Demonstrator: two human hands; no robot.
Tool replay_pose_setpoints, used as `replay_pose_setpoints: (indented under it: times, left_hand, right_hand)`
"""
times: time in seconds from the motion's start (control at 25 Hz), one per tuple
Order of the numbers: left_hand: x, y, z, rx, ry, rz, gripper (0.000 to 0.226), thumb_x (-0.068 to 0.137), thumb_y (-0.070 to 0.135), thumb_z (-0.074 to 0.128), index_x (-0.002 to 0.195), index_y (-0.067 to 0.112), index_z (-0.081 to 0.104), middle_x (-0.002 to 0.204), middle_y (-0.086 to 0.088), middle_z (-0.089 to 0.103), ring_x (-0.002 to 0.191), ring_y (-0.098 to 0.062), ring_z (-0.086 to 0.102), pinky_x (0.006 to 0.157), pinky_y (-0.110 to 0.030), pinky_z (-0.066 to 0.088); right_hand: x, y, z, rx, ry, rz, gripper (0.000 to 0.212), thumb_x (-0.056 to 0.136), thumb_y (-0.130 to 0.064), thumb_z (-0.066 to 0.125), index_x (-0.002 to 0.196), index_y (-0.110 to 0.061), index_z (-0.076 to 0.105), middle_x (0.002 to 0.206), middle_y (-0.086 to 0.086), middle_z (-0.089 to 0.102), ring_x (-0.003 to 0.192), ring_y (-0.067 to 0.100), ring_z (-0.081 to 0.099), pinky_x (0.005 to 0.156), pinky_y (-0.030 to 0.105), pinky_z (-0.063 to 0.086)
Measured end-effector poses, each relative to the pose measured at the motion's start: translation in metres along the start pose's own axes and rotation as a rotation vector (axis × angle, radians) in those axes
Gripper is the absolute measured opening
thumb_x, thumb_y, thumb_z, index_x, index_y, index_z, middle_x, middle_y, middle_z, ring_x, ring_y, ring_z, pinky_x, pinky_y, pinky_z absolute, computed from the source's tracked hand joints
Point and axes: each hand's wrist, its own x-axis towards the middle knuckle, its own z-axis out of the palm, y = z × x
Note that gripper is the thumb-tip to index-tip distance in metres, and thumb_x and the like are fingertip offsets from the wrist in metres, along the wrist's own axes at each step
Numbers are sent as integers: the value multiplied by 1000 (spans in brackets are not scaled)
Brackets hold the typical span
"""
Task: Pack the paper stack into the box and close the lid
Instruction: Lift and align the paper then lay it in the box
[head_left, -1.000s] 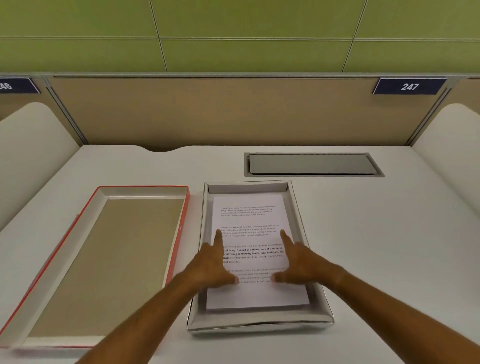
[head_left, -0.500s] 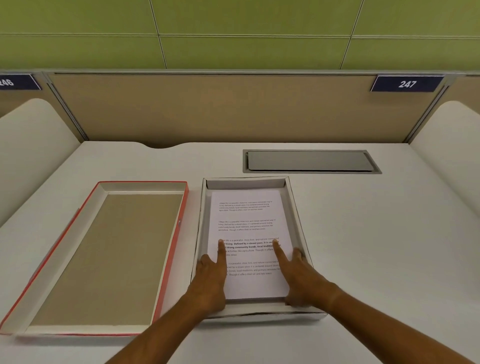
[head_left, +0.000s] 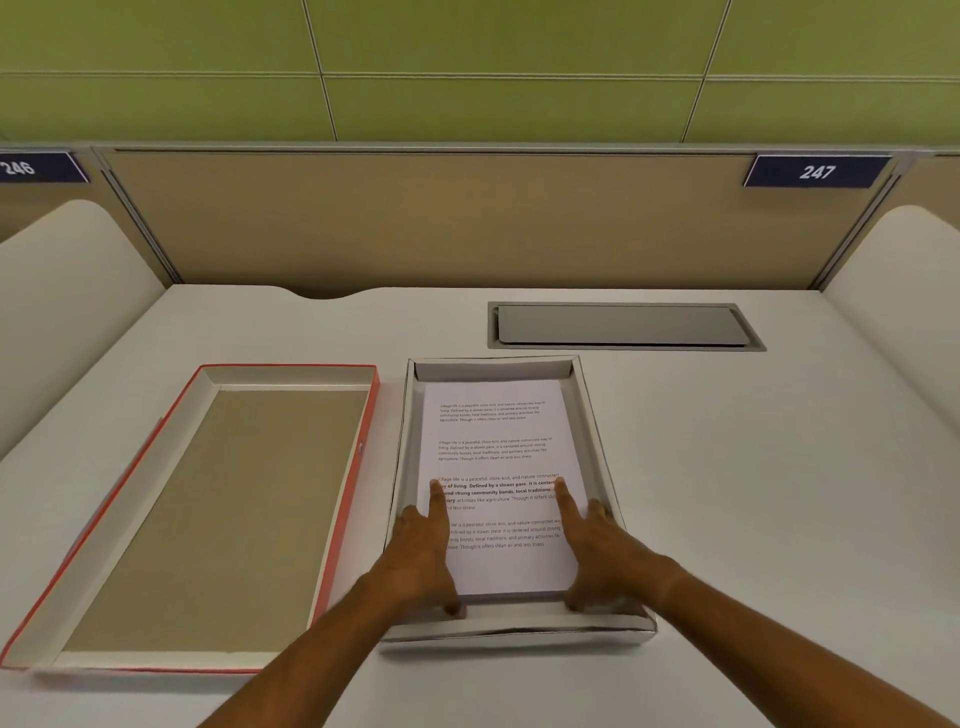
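A white stack of printed paper (head_left: 498, 457) lies flat inside the open white box (head_left: 597, 441) at the desk's middle. My left hand (head_left: 423, 556) rests on the stack's near left corner, index finger stretched along the left edge, thumb at the near edge. My right hand (head_left: 597, 551) mirrors it on the near right corner. Both hands press flat on the paper and grip nothing. The box lid (head_left: 218, 514), red outside with a brown inside, lies upside down to the left of the box.
A grey cable hatch (head_left: 623, 326) is set into the desk behind the box. Beige partition panels with number plates 246 and 247 close off the back, and white side dividers flank the desk.
Both hands have slid back toward me along the paper, from its middle to its near corners. The stack has settled down flat into the box.
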Motion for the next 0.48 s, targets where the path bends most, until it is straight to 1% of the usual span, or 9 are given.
replay_pose_setpoints:
  times: [0.04,0.08,0.12,0.2,0.24,0.32,0.36,0.44,0.48]
  left_hand:
    - [2,1,-8,-92,-14,8,135,62,39,87,153,19,-10,155,-13,27,140,-30,34,111,-40,38]
    - [6,1,-18,-220,-11,20,130,58,44,88,154,18,4,153,-10,36,137,-29,40,110,-42,40]
    - [11,2,-29,-358,13,37,117,59,50,86,151,18,20,149,-6,45,133,-27,46,109,-44,41]
    - [22,6,-46,-584,44,10,88,71,61,71,142,20,41,142,-4,55,127,-28,52,106,-48,43]
    - [28,9,-51,-664,41,-38,80,77,66,61,139,19,46,139,-6,58,124,-30,54,105,-49,43]
    - [37,13,-53,-737,18,-121,71,86,69,41,133,18,52,129,-7,64,115,-31,60,98,-46,44]
    - [40,15,-52,-735,19,-127,69,88,69,33,128,18,56,122,-7,67,106,-28,63,93,-45,45]
    - [44,15,-48,-713,47,-140,69,89,70,23,117,20,60,109,-3,68,89,-21,63,84,-40,45]
    - [45,15,-48,-733,54,-142,68,88,72,20,118,23,58,109,-3,67,90,-21,63,84,-41,44]
  right_hand:
    - [4,0,-7,64,-30,18,135,73,-30,83,152,-19,-26,161,21,12,145,37,29,116,45,34]
    - [8,0,-17,164,-38,15,134,72,-29,84,154,-15,-21,161,20,19,144,37,32,116,47,35]
    - [13,-2,-26,295,-17,-6,125,73,-28,83,155,-11,-10,158,18,31,140,36,40,114,48,39]
    - [24,-6,-39,533,101,-47,85,82,-29,75,149,-11,25,147,10,51,127,32,54,106,45,48]
    - [29,-9,-42,606,151,-38,65,88,-31,69,142,-12,39,141,8,57,121,31,59,100,43,51]
    - [38,-13,-42,694,195,27,41,93,-36,60,126,-11,57,128,9,67,107,30,65,88,38,56]
    - [40,-13,-40,721,204,59,34,94,-37,58,115,-11,62,121,9,70,99,27,68,80,35,57]
    - [42,-13,-39,740,226,95,26,94,-39,57,98,-15,64,107,7,72,83,19,67,65,26,53]
    - [43,-11,-40,753,225,114,26,94,-41,56,94,-16,64,103,5,72,81,18,67,63,26,52]
